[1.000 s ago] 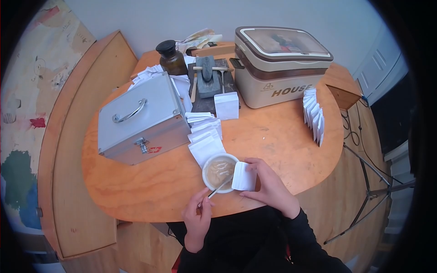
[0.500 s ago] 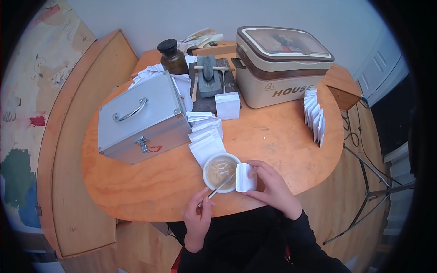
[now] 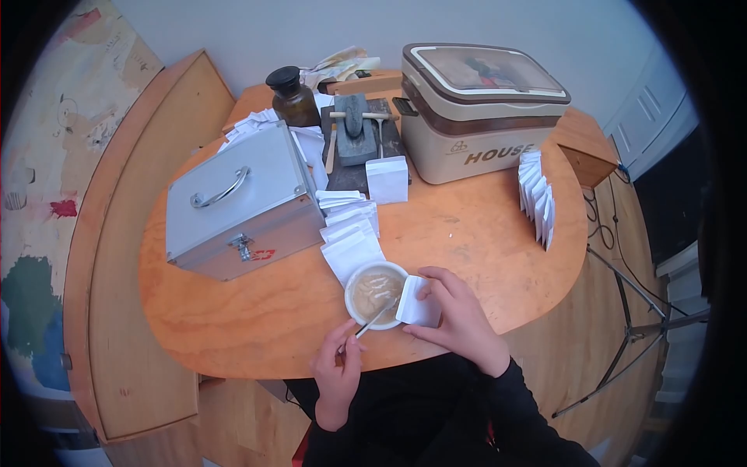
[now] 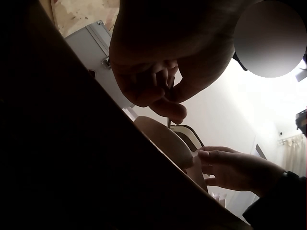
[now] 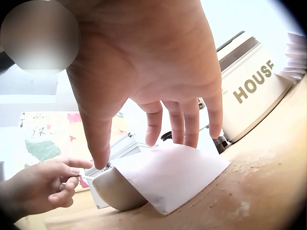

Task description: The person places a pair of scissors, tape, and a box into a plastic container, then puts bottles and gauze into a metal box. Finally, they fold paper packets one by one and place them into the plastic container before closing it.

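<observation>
In the head view, my left hand pinches the handle of a slim metal spoon. The spoon's far end reaches over a white bowl of pale beige powder, up to the mouth of a small white paper packet. At the bowl's right rim, my right hand holds that packet between thumb and fingers. The right wrist view shows the packet leaning against the bowl, its lower edge close over the table.
White packets lie in a row behind the bowl, and more stand at the table's right. A silver case sits left. Farther back are a brown jar, a dark stone block and a beige HOUSE box.
The packet stood more upright half a second ago and now tilts toward the bowl. My right fingers have shifted farther over it. The left hand and spoon stay nearly still.
</observation>
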The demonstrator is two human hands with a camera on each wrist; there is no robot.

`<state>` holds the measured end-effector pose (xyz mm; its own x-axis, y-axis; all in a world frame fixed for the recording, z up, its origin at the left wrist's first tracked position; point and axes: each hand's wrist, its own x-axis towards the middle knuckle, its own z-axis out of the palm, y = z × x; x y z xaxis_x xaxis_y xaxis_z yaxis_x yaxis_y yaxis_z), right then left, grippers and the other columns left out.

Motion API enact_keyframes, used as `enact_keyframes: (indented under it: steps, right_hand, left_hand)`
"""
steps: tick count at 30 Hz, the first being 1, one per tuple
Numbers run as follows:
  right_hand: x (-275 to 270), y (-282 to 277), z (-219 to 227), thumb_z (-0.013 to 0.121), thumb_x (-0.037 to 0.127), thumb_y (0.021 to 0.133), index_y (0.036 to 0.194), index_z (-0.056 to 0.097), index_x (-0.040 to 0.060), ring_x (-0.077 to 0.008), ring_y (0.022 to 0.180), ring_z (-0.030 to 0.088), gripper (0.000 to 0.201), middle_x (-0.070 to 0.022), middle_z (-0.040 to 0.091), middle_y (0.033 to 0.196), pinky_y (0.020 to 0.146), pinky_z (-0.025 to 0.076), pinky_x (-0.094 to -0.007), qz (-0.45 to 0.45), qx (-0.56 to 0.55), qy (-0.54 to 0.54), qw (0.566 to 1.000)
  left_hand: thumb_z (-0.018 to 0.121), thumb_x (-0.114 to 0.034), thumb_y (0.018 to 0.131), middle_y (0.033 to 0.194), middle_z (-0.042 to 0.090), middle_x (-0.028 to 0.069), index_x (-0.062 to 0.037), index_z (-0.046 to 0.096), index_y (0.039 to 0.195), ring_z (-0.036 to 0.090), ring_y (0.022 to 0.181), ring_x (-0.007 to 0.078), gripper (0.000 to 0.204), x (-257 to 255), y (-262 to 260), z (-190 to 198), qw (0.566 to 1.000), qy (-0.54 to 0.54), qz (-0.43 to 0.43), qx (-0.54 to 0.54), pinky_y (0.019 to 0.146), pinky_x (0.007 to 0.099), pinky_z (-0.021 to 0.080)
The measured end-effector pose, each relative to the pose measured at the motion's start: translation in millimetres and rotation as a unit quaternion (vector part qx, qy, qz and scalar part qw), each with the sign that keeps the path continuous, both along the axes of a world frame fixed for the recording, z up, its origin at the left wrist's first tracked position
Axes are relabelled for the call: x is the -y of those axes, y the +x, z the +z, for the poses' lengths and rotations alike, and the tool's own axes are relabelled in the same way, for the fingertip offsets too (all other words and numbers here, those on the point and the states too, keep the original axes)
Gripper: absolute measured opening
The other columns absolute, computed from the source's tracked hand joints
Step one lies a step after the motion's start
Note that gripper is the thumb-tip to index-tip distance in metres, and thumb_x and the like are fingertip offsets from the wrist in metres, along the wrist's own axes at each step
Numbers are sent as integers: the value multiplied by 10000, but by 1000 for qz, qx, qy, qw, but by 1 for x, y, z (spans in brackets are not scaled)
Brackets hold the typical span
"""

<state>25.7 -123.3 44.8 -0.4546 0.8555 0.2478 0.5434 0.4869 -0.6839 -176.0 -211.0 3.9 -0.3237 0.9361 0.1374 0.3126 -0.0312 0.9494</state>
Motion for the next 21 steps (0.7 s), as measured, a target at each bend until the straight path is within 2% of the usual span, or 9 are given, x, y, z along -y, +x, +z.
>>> enact_keyframes:
  steps: [7,13,16,21]
  right_hand:
    - [-1,-3,-3,772,173,706,928,514,31,-351,1063,554,369,-161,563,1160,891,457,-411,10,-7,-3,1000]
    - [2,0,-3,754,140,709,916,497,31,-353,1058,566,348,-160,563,1197,869,475,-394,20,-46,-25,998]
    - [5,1,1,769,105,698,882,485,29,-327,1140,562,347,-158,558,1249,926,461,-361,15,-88,-98,991]
    - [6,1,-2,775,103,692,887,483,29,-336,1149,554,359,-162,545,1257,936,459,-369,25,-107,-100,989]
  left_hand:
    - [569,-16,921,670,655,41,-4,626,1151,542,513,57,237,-1,-1,-3,1000,6,10,4,499,217,423]
    - [556,-33,938,691,644,34,-1,611,1168,534,542,52,238,-8,0,3,999,-24,2,35,514,218,422]
    - [552,-39,944,716,649,40,-1,602,1180,533,561,53,244,-13,1,0,999,-4,-7,38,529,214,422]
    - [586,-68,933,719,589,16,-2,600,1185,508,587,60,261,-14,-1,-4,998,-39,15,42,543,218,412]
